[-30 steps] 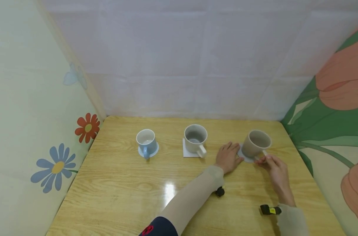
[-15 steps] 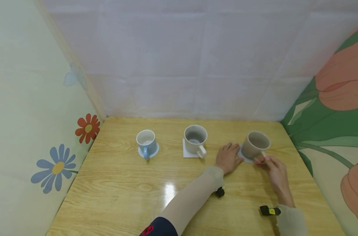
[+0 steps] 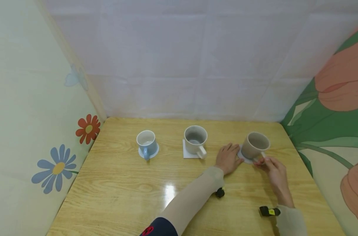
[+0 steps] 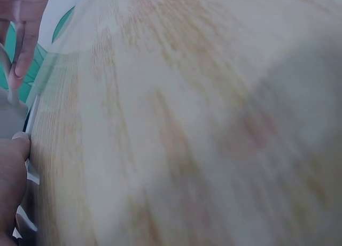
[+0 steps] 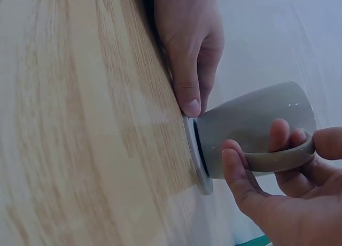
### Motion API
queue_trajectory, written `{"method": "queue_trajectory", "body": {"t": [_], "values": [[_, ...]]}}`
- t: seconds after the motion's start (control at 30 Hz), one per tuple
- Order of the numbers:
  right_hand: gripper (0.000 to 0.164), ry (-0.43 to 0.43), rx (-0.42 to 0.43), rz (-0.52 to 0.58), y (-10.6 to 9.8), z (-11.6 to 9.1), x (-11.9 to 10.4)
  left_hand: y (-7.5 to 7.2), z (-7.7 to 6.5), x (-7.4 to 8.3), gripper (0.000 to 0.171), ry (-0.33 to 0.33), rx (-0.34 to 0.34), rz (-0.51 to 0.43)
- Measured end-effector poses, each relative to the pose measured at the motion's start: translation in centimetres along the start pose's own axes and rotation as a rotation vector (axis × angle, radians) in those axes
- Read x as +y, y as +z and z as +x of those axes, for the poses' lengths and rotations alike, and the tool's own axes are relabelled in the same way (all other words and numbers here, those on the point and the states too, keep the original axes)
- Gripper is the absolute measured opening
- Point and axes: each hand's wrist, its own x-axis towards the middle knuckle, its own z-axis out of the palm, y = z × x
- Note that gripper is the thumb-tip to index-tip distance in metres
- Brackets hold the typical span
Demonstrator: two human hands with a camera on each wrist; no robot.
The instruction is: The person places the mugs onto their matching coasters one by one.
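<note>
At the right of the head view, my right hand (image 3: pixel 275 172) grips the handle of a grey-beige mug (image 3: pixel 250 150). Fingers pass through the handle loop in the right wrist view, with the thumb on its upper end. The mug's base sits at a round pale coaster (image 5: pixel 202 168), a thin dark line showing between them. My left hand (image 3: pixel 227 159) rests on the table just left of the coaster, fingers extended, its thumb tip at the coaster's edge.
A white mug (image 3: pixel 193 144) stands on a square white coaster (image 3: pixel 187 154) mid-table. Left of it, a small blue mug (image 3: pixel 147 147) stands on a round coaster (image 3: pixel 155 151). The wooden table (image 3: pixel 117 193) meets a white cloth backdrop (image 3: pixel 179 65) and flower-printed sides.
The grey-beige mug has shifted slightly left and down over its coaster, with the right hand following. The left hand has stayed in place.
</note>
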Motion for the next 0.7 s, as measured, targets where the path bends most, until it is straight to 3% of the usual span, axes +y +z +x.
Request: {"method": "queue_trajectory", "body": {"t": [0.7], "values": [[0.042, 0.029, 0.005, -0.091, 0.0, -0.1, 0.3, 1.1, 0.5, -0.1, 0.065, -0.016, 0.002, 0.006]]}}
